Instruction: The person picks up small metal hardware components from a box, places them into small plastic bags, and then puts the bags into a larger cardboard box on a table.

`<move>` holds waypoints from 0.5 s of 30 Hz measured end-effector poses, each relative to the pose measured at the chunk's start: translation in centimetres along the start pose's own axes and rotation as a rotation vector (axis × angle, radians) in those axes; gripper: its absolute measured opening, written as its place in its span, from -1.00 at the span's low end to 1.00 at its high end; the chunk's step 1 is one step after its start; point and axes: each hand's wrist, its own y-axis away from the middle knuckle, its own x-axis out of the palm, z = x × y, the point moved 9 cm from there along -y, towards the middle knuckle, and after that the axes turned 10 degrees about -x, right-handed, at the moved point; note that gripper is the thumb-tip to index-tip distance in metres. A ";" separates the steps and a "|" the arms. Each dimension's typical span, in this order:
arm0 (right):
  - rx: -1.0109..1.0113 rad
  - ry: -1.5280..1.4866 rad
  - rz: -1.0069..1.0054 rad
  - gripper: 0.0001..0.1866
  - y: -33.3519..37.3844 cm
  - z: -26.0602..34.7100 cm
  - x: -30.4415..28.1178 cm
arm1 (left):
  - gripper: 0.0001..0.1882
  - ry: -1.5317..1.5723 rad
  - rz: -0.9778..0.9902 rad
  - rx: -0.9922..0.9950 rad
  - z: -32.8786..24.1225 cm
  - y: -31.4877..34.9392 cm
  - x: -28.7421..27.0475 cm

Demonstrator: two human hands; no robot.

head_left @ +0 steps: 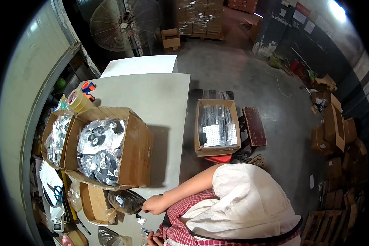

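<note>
My right hand (153, 204) comes in from the white-sleeved arm and is closed on the gathered end of a dark plastic bag (129, 202). The bag lies on the table against a shallow open cardboard box (93, 207). At the lower edge, only part of my left hand (155, 238) shows, its fingers curled; what they hold, if anything, is hidden. Small white scraps (141, 220) lie between the hands. Beyond the bag stands a large open carton (139, 151) filled with bagged black and silver parts (100, 149). A smaller carton (55, 158) of similar bagged parts adjoins it.
Blue scissors (58, 194) lie on papers at the table's left side. Tape rolls (78, 100) stand behind the cartons. Right of the grey table (151, 94), an open box (217, 152) of bagged parts sits near a dark red stool (254, 126). Stacked cartons (332, 135) line the far right.
</note>
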 end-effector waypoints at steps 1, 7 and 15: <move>0.006 0.013 0.008 -0.79 -0.3 -0.1 0.1 | -0.61 -0.019 -0.016 -0.001 0.3 -0.1 -0.5; -0.024 0.000 -0.006 -0.84 0.5 -0.6 -0.1 | -0.66 -0.121 -0.007 -0.014 -1.1 -0.9 1.4; -0.083 -0.013 0.020 -0.78 0.3 -0.3 -0.2 | -0.72 -0.129 -0.007 -0.031 -0.6 -0.8 1.4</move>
